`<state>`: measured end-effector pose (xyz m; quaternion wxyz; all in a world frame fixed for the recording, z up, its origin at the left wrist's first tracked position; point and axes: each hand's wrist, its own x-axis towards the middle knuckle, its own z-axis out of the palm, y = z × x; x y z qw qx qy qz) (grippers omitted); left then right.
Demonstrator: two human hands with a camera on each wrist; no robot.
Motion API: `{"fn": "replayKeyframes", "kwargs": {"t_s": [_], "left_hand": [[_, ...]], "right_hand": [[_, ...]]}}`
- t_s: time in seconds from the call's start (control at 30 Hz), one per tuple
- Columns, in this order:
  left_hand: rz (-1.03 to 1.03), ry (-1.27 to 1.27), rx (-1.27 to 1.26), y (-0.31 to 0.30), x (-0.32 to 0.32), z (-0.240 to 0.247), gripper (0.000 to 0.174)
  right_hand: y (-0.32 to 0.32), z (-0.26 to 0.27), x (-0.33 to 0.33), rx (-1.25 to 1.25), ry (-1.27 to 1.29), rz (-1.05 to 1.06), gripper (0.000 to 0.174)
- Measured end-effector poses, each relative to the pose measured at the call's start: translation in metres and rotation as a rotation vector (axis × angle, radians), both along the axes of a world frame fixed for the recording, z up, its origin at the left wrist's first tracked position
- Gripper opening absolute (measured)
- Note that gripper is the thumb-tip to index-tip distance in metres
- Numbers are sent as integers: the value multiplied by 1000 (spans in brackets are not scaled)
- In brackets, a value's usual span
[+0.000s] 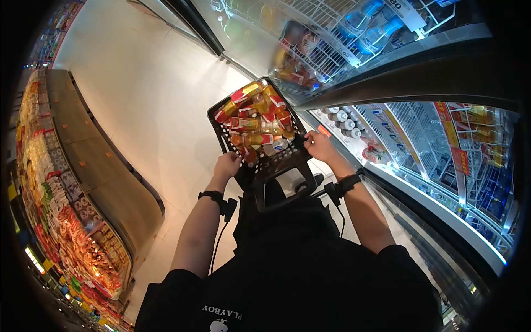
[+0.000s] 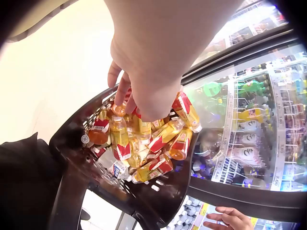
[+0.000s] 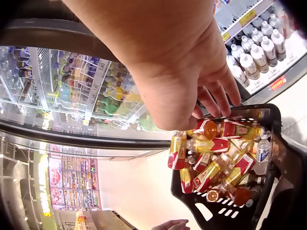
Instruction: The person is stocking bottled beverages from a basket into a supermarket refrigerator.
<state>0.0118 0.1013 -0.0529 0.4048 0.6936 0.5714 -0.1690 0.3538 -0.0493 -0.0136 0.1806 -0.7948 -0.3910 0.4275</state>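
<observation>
A black shopping basket is in front of the person, its handle on the near side. Drink bottles in orange and yellow with red labels lie heaped in it, with a clear bottle bearing a blue and white label among them. Beside the left rim is the left hand, its fingers hanging loosely over the bottles in the left wrist view. At the opposite rim the right hand has relaxed fingers, its fingertips close to the edge in the right wrist view. Neither hand grips a bottle.
To the right stands a lit drinks fridge with an open glass door, whose dark frame reaches close to the basket. White-capped bottles line a fridge shelf. Packaged snacks fill a display on the left, fronted by a brown ledge.
</observation>
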Motion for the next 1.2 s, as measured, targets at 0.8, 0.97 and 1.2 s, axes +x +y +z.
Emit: {"fn": "replayKeyframes", "kwargs": {"t_s": [0.8,0.97,1.2], "left_hand": [[803,-209,-402,78,-13,-105,37],[787,-225,-410,82,-3,-136,33],[829,-229,-271,92,11,-187,36]], "right_hand": [[65,-126,-36,-395,679,-757,28],[73,-165,-42,-389,671,-724,27],[92,-221,-57,-403,640,-645,23]]}}
